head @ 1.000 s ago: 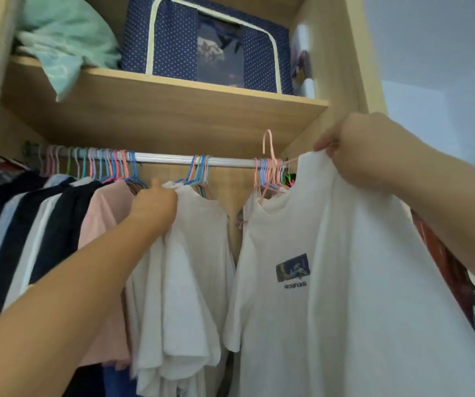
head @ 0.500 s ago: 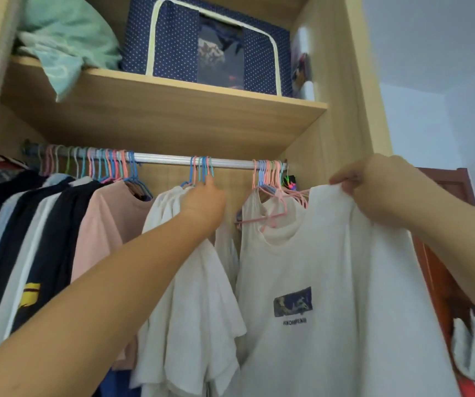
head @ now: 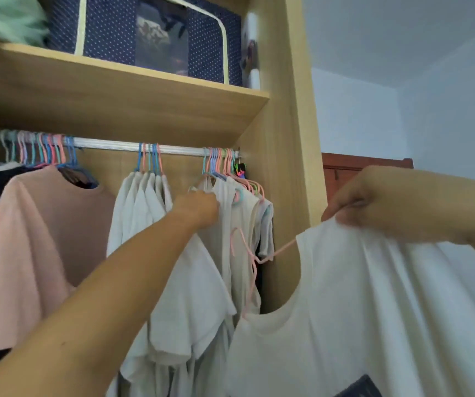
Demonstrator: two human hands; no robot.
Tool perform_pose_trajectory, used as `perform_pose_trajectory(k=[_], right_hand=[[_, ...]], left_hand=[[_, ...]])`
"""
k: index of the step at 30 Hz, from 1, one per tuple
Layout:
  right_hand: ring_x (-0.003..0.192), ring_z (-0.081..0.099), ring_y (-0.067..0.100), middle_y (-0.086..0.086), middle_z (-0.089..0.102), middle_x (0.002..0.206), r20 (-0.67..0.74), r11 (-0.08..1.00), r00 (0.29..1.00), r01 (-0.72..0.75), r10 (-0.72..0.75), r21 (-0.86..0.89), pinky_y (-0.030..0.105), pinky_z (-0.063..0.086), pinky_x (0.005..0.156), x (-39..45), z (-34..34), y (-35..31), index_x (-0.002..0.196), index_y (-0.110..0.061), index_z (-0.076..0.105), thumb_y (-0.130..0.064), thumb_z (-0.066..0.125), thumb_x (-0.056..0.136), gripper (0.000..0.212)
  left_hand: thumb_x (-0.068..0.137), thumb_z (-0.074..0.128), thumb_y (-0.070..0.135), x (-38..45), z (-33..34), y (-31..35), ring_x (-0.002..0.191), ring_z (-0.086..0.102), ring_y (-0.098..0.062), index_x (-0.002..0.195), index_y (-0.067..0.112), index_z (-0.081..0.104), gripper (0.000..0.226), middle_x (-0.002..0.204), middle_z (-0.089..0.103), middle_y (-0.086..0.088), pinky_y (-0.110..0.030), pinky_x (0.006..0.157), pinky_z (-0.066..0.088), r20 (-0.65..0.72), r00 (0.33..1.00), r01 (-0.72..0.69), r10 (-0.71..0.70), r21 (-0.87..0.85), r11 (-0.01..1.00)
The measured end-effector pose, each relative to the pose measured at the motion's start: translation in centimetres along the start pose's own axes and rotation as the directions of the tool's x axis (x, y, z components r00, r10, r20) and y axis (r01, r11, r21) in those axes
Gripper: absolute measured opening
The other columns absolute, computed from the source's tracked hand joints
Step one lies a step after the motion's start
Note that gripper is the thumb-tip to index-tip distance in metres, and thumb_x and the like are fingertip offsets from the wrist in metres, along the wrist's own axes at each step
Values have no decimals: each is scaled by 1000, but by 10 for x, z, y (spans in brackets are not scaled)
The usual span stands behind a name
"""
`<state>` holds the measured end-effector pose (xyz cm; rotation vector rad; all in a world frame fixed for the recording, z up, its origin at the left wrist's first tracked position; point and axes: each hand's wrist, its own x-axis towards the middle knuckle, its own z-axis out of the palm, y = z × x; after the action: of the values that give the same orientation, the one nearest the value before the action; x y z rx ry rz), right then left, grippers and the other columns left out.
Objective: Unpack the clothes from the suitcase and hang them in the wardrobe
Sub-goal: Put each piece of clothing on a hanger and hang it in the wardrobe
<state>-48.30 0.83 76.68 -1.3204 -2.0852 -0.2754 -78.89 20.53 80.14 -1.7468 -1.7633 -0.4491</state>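
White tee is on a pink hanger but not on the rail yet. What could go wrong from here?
1. The right hand pinches only one shoulder of the white T-shirt; the pink hanger sticks out of the neck tilted, so it may slip out.
2. Its hook hangs close to the hung shirts and could snag one.
3. The rail is crowded at the right end; the left hand is at those shirts, and the gap may be too tight.

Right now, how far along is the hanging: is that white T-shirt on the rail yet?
Not yet. Done: many shirts already hang from the rail. In hand: the right hand grips the white T-shirt by its shoulder, its pink hanger already inside the neck but hook off the rail; the left hand is at the hung white shirts. Left: hooking it on. The suitcase is out of view.
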Motion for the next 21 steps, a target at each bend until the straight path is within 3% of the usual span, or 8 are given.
perform_pose_trajectory(k=[2,5,8,11,14,16,18,21], right_hand=[[87,60,-1,-18,69,95,-41,999,998,51,-51,8,17,47,74,2,6,-3,84,-40,75,-22,58,98,28],[84,53,10,-11,65,102,-164,995,981,96,-101,-39,9,31,62,15,9,-13,95,-44,72,-23,53,100,28],[79,52,12,-6,67,106,-260,991,959,129,-115,37,23,36,64,32,-10,-33,92,-43,72,-20,54,100,30],[80,55,9,-14,65,92,-328,988,937,148,-123,52,22,43,69,63,-22,-59,78,-42,69,-14,55,97,37],[99,62,29,4,70,109,-390,991,912,127,-131,-36,35,53,88,120,5,-85,102,-27,76,-14,52,87,31],[96,64,36,12,68,107,-394,995,914,83,-97,-51,38,55,83,151,35,-101,105,-17,71,-16,48,79,35],[88,61,39,16,57,90,-403,994,911,49,-85,-100,36,48,71,173,60,-115,96,-9,63,-7,51,82,18],[90,62,43,17,52,84,-510,989,857,1,-75,-145,36,41,66,208,80,-132,95,-4,62,3,49,84,19]], left_hand=[[100,42,28,-31,10,-25,127,55,-31,138,19,55,42,137,60,-7,-49,111,35,124,992,-2,-39,311,950],[103,35,48,-71,22,-56,138,45,-28,139,25,56,48,143,57,-3,-58,122,2,296,949,-61,-113,520,852],[103,27,58,-98,12,-79,138,42,-29,133,22,62,59,138,60,-4,-61,122,-5,287,955,-96,-76,541,835],[103,26,61,-118,4,-95,138,41,-29,128,22,66,62,134,62,-4,-60,122,-5,349,937,-236,28,570,787],[103,26,60,-130,3,-111,149,23,-33,126,26,69,59,152,45,-7,-62,121,-6,280,956,-246,91,588,771],[102,36,57,-130,5,-121,154,0,-39,129,31,65,48,167,12,-9,-64,120,-2,62,997,-68,42,517,853],[95,52,53,-122,7,-134,152,-7,-43,139,35,50,47,168,-8,-10,-65,119,10,-194,978,135,-77,310,941],[88,64,50,-109,5,-158,150,4,-44,157,37,12,87,163,-13,-14,-57,118,26,-250,935,226,-252,-128,966]])
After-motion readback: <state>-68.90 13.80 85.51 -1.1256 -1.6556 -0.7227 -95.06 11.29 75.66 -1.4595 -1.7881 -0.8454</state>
